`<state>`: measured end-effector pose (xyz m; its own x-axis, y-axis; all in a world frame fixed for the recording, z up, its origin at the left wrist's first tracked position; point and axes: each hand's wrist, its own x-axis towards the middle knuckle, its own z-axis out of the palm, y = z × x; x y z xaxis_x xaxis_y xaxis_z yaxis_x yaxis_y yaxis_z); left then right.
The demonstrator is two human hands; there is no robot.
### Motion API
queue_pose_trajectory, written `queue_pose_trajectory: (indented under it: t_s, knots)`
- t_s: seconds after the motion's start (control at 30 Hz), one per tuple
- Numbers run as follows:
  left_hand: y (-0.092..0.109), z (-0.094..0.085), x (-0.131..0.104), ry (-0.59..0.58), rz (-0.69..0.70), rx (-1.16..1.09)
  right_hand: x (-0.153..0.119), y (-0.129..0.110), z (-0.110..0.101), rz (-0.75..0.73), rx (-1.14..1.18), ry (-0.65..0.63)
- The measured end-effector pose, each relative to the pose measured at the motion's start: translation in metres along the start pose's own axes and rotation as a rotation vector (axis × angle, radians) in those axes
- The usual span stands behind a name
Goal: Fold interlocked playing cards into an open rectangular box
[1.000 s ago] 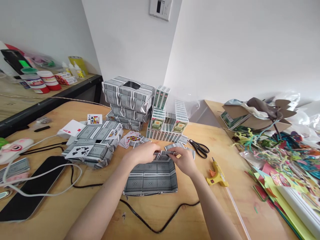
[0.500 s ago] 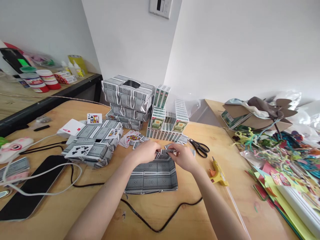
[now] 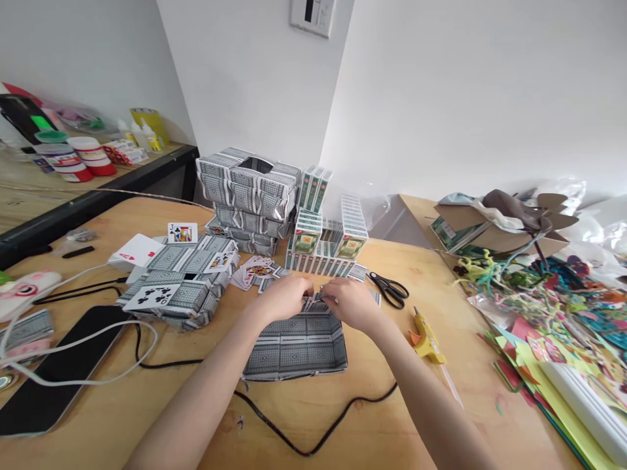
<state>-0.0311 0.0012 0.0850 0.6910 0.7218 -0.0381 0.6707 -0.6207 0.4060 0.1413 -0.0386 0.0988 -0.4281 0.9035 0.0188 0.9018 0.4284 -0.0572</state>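
A shallow open box point(image 3: 294, 352) made of grey-backed playing cards lies on the table in front of me. Both hands meet at its far wall. My left hand point(image 3: 289, 295) has its fingers bent and closed at the wall's top edge, on a playing card point(image 3: 317, 301) that is mostly covered. From the other side, my right hand point(image 3: 350, 301) closes its fingers on that same card, which lies along the wall. The fingertips are partly hidden behind the knuckles. Loose playing cards point(image 3: 252, 273) lie beyond my left hand.
Card-covered boxes point(image 3: 249, 189) are stacked at the back, beside green card packs point(image 3: 326, 258). Another card-covered box point(image 3: 196, 261) stands left. Black scissors point(image 3: 389, 288) and a yellow glue gun point(image 3: 427, 336) lie right. A black cable point(image 3: 313, 452) crosses the front; a phone point(image 3: 59, 372) lies left.
The card between my hands, plainly visible before, is now mostly covered by my fingers against the far wall. My right hand has moved slightly left, closer to my left. The view has shifted slightly.
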Motion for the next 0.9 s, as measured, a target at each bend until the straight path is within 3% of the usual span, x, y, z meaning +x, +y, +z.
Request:
queue_pose_trajectory:
  t_s: [0.67, 0.9]
  knots:
    - [0.002, 0.003, 0.0, 0.032, -0.042, 0.038, 0.002, -0.011, 0.0, -0.01, -0.102, -0.075]
    - [0.006, 0.007, 0.002, 0.028, -0.114, 0.074, 0.003, -0.013, 0.007, 0.017, -0.104, -0.088]
